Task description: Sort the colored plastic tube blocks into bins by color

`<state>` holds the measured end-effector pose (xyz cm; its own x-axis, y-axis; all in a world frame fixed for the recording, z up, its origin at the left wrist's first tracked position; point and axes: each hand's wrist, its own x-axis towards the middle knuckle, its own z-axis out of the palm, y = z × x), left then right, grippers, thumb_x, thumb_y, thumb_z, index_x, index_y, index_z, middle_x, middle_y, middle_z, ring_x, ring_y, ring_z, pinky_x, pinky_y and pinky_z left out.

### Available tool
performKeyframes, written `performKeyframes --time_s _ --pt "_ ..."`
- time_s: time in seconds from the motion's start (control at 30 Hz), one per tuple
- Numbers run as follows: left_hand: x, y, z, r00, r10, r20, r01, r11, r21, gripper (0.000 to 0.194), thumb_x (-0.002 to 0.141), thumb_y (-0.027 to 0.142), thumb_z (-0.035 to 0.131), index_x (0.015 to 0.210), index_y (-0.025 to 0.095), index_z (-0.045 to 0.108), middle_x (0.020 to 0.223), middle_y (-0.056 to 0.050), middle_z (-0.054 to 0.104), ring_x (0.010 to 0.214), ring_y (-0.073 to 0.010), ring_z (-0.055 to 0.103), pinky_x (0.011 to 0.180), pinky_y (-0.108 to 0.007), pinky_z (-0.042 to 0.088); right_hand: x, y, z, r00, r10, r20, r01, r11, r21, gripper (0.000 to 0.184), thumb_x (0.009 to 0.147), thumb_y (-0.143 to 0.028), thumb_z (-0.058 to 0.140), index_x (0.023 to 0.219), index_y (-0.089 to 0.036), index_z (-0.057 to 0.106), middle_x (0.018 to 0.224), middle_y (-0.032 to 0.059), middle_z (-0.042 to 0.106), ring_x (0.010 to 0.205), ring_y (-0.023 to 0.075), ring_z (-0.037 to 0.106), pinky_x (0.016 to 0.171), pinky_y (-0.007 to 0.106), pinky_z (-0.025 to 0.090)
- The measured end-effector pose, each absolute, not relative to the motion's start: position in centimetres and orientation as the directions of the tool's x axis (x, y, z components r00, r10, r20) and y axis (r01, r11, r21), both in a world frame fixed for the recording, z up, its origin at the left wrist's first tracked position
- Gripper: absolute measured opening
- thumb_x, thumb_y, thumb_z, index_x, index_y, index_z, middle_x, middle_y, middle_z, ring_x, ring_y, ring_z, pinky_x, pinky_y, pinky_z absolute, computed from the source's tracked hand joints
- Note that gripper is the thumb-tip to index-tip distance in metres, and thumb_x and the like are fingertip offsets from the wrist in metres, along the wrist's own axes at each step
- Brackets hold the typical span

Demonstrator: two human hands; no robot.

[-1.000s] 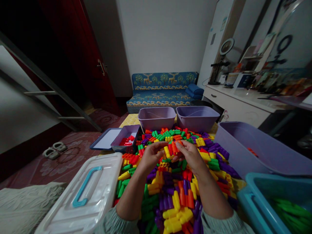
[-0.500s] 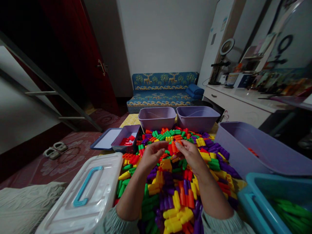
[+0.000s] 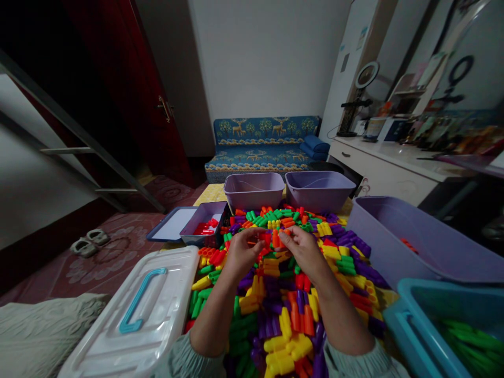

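Over a spread of bullet-shaped plastic toy blocks [image 3: 271, 315] in red, orange, yellow, green and purple, both my hands work close together. My right hand [image 3: 302, 249] pinches orange toy blocks [image 3: 277, 239] between thumb and fingers. Just to the left, my left hand [image 3: 244, 251] has its thumb and fingers curled around a red toy block [image 3: 266, 240], which sits against or very near the orange ones. Whether the red and orange blocks are joined cannot be made out. Many loose blocks below are stuck together in short rows.
Two lilac bins [image 3: 254, 191] stand at the back, and a larger lilac bin [image 3: 417, 236] at the right. A teal bin [image 3: 452, 304] holds green pieces. On the left are a small box [image 3: 200, 226] with red pieces and a white lid [image 3: 149, 310] with a blue handle.
The red block now shows at my left fingers, beside the orange blocks in my right hand. Both hands have shifted only slightly. The surroundings look the same.
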<state>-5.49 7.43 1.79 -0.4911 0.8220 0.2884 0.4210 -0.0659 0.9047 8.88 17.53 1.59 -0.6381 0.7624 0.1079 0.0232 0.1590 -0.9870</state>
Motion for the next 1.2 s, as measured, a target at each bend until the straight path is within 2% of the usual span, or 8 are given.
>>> performKeyframes --time_s 0.1,0.2,0.37,0.53,0.77,1.03,1.1,1.2 --pt "-6.5 6.8 2.0 -0.533 0.76 0.372 0.676 0.118 0.728 0.034 0.072 0.009 0.056 0.101 0.016 0.072 0.096 -0.009 0.071 0.088 -0.0223 0.065 0.08 -0.032 0.05 9.4 18.5 1.2 -0.53 0.837 0.136 0.07 0.203 -0.977 0.037 0.075 -0.058 0.061 0.081 -0.021 0.055 0.067 0.0019 0.066 0.066 0.0212 0.067 0.061 0.031 0.052" --pt "-7.3 6.4 2.1 -0.534 0.744 0.402 0.78 0.25 0.574 0.037 0.072 0.006 0.052 0.101 0.016 0.072 0.106 -0.011 0.069 0.098 -0.0257 0.063 0.087 -0.036 0.047 10.0 19.1 1.2 -0.46 0.872 0.165 0.106 0.239 -0.965 0.036 0.073 -0.056 0.063 0.081 -0.021 0.056 0.067 0.0023 0.065 0.064 0.021 0.064 0.058 0.031 0.05" --pt "-6.7 6.7 1.5 -0.38 0.865 0.327 0.813 0.144 0.563 0.024 0.077 0.016 0.057 0.095 0.017 0.073 0.093 -0.008 0.072 0.086 -0.022 0.066 0.078 -0.031 0.049 10.1 18.8 1.6 -0.456 0.873 0.174 0.083 0.237 -0.968 0.035 0.07 -0.053 0.066 0.078 -0.02 0.056 0.068 0.003 0.065 0.062 0.0197 0.062 0.058 0.031 0.05" --pt "-5.3 7.5 -0.1 -0.267 0.935 0.234 0.879 0.137 0.457 0.038 0.075 0.01 0.054 0.108 0.02 0.07 0.099 -0.009 0.071 0.097 -0.0232 0.063 0.086 -0.032 0.046 9.7 18.5 1.6 -0.514 0.848 0.127 0.043 0.173 -0.984 0.034 0.069 -0.052 0.068 0.078 -0.022 0.057 0.066 0.002 0.066 0.059 0.0201 0.064 0.058 0.033 0.052" --pt "-4.7 7.8 -0.2 -0.232 0.955 0.184 0.937 0.169 0.307 0.036 0.076 0.008 0.049 0.099 0.022 0.072 0.092 -0.009 0.069 0.092 -0.023 0.06 0.083 -0.032 0.044 9.3 18.1 1.5 -0.544 0.828 0.137 0.079 0.213 -0.974 0.034 0.071 -0.052 0.066 0.079 -0.021 0.057 0.067 0.0019 0.067 0.06 0.0201 0.065 0.057 0.031 0.051" --pt "-4.8 7.7 0.0 -0.254 0.943 0.216 0.922 0.168 0.35 0.033 0.078 0.008 0.05 0.098 0.022 0.072 0.092 -0.009 0.069 0.093 -0.0236 0.06 0.083 -0.033 0.044 9.3 17.9 1.4 -0.571 0.809 0.14 0.098 0.237 -0.967 0.029 0.074 -0.047 0.064 0.08 -0.02 0.056 0.068 0.002 0.067 0.062 0.0196 0.066 0.057 0.029 0.05" --pt "-5.1 7.8 0.0 -0.306 0.91 0.281 0.888 0.166 0.429 0.028 0.079 0.01 0.051 0.096 0.019 0.072 0.092 -0.01 0.07 0.093 -0.0239 0.061 0.084 -0.034 0.044 9.2 17.9 1.5 -0.566 0.812 0.142 0.085 0.229 -0.97 0.029 0.074 -0.046 0.064 0.081 -0.02 0.057 0.069 0.0019 0.066 0.062 0.0197 0.066 0.057 0.029 0.05" --pt "-5.3 7.9 0.3 -0.47 0.793 0.387 0.733 0.106 0.672 0.024 0.081 0.016 0.053 0.098 0.016 0.071 0.095 -0.011 0.071 0.089 -0.0225 0.063 0.08 -0.033 0.047 9.2 17.8 1.7 -0.539 0.829 0.148 0.065 0.216 -0.974 0.03 0.073 -0.046 0.066 0.083 -0.02 0.057 0.071 0.0023 0.067 0.063 0.0202 0.067 0.056 0.029 0.049"
